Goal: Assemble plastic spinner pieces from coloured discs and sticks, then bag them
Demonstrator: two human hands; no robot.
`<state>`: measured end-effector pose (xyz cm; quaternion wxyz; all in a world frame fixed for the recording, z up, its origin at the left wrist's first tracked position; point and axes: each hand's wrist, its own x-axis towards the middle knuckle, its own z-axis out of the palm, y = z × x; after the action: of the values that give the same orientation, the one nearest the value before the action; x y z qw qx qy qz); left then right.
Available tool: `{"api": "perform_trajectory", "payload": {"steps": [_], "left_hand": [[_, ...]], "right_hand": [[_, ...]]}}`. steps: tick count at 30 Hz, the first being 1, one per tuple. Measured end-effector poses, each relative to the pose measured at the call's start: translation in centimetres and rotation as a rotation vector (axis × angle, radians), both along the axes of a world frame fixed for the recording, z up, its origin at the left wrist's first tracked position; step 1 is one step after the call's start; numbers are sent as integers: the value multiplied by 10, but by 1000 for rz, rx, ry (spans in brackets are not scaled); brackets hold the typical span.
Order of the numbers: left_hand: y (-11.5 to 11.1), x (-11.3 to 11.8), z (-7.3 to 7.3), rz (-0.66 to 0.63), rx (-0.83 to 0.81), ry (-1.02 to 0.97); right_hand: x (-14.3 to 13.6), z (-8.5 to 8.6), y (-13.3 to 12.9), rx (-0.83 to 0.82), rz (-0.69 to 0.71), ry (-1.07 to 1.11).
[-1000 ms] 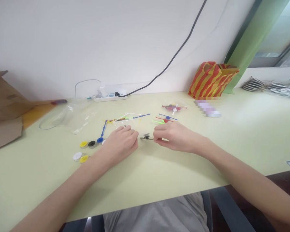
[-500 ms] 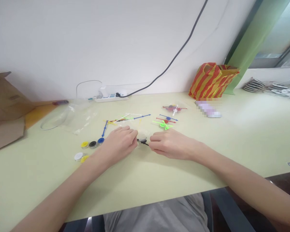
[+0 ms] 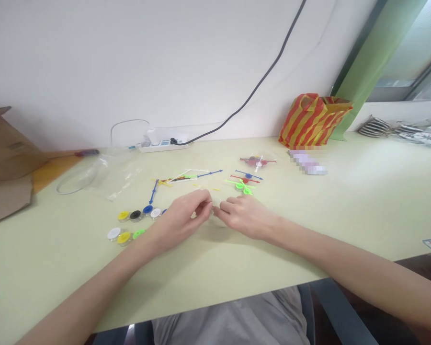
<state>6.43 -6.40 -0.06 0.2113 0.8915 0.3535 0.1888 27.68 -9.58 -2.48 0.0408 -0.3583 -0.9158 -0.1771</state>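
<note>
My left hand (image 3: 189, 213) and my right hand (image 3: 246, 215) meet fingertip to fingertip above the pale green table. Both are closed, and whatever sits between the fingers is too small or hidden to name. Left of my left hand stand round discs in clear cups, among them a yellow disc (image 3: 123, 216), a black disc (image 3: 135, 215) and a white disc (image 3: 114, 234). Thin coloured arrow sticks lie behind the hands, one a blue arrow (image 3: 153, 191). Behind my right hand are green pieces (image 3: 243, 186), a red arrow piece (image 3: 244, 180) and a blue arrow piece (image 3: 249, 176).
A power strip (image 3: 163, 146) and a clear plastic bag (image 3: 111, 172) lie toward the wall. A striped bag (image 3: 312, 122) stands at the back right, beside a blurred pinkish item (image 3: 308, 162). A cardboard box (image 3: 10, 153) is at the left.
My hands have come together, and the black piece with the round clear part that showed between them is no longer visible. More discs show beside my left arm.
</note>
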Motion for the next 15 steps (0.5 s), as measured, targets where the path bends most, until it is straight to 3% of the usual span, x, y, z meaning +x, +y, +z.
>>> {"api": "perform_trajectory", "payload": {"steps": [4,9,15], "left_hand": [[6,-2,-3,12,107,13],[8,-1,-4,28,214,82],[9,-1,-6,47,249,58]], "right_hand": [[9,16,0,-59,-98,132],[40,43,7,-47,-433,235],[57,44,16,-175,-558,95]]}}
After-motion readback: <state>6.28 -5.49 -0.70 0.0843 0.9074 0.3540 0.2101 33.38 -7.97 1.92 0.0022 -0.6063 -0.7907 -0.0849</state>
